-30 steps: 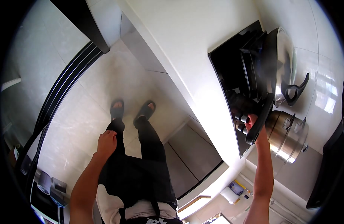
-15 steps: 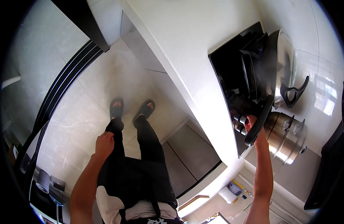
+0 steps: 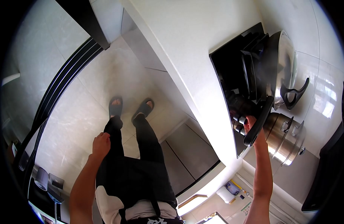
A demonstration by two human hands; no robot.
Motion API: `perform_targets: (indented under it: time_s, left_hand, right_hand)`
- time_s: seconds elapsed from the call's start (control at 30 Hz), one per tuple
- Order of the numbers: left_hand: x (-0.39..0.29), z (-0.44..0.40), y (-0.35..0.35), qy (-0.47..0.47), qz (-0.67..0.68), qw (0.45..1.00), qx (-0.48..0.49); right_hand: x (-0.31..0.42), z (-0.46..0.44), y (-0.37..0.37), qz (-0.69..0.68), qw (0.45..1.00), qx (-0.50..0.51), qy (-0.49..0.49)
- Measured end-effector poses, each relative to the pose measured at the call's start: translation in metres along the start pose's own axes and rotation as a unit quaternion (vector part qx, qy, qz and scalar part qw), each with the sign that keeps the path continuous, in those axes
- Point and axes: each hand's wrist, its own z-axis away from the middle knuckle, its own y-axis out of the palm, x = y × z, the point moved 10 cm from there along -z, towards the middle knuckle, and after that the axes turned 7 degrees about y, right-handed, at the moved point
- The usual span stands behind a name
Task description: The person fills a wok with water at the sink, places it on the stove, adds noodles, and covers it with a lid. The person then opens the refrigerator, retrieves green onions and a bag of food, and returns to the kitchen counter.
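Touching, or nearly touching, a silver knob (image 3: 241, 119) on the front part of the black cooktop (image 3: 225, 61): right hand (image 3: 250, 122), partly behind the black pan handle (image 3: 258, 127). Fingers bent toward the knob; cannot tell if they clamp it or just rest on it. Second knob (image 3: 239, 129) just beside. Left hand (image 3: 101, 144) hangs by the left leg, well apart from the right, fingers loosely curled, palm hidden, so cannot tell if anything is inside.

Handling, judged by look: knob small, rigid, smooth, probably slick if fingers are wet or greasy; not fragile. Best hold is thumb and fingertips on opposite sides of the rim. Pan handle crowds the knuckles. Lidded pan (image 3: 286, 69) looks bulky and heavy; steel pot (image 3: 283, 140) likewise, hard and slippery.

Writing: white print on the apron (image 3: 156, 221) cut off at the bottom edge, unreadable. Blue packet (image 3: 231, 187) and green-marked sheet (image 3: 246, 208), lower right, too small to read. No legible brand on knobs, pan or pot.
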Motion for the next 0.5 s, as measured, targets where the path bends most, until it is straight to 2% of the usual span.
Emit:
perform_targets:
  time_s: [0.13,0.2,0.23,0.27,0.33,0.37,0.4,0.43,0.47,0.5]
  left_hand:
    - [0.008,0.008,0.002,-0.018,-0.007,1.0,0.014]
    - [0.02,0.02,-0.004,-0.005,-0.011,1.0,-0.017]
    - [0.01,0.017,0.008,0.027,0.011,0.999,-0.028]
    - [0.019,0.033,-0.007,0.032,0.0,0.998,-0.05]
    - [0.041,0.061,-0.009,-0.004,-0.038,0.999,0.009]
    - [0.041,0.062,-0.016,-0.002,-0.045,0.998,-0.051]
    - [0.057,0.077,-0.022,-0.009,-0.037,0.998,-0.051]
    - [0.049,0.072,-0.011,-0.054,0.034,0.998,-0.027]
    - [0.067,0.098,-0.041,-0.132,0.074,0.988,-0.028]
    - [0.079,0.112,-0.067,-0.142,0.063,0.986,-0.053]
  right_hand:
    - [-0.009,0.0,0.01,0.003,1.0,0.018,-0.02]
    - [-0.014,0.003,0.012,0.056,0.994,-0.03,-0.084]
    - [-0.036,0.013,0.001,0.023,0.997,-0.016,-0.072]
    - [-0.035,0.007,0.021,-0.044,0.995,0.006,-0.086]
    - [0.001,0.009,0.009,0.038,0.987,-0.05,-0.147]
    - [-0.032,0.004,0.021,-0.048,0.997,-0.001,-0.056]
    - [-0.018,0.002,0.02,-0.074,0.996,0.005,-0.052]
    - [-0.016,0.02,-0.007,-0.055,0.997,0.006,-0.05]
    - [0.01,0.01,0.006,-0.073,0.994,0.015,-0.083]
    - [-0.001,0.005,0.014,-0.033,0.996,-0.002,-0.082]
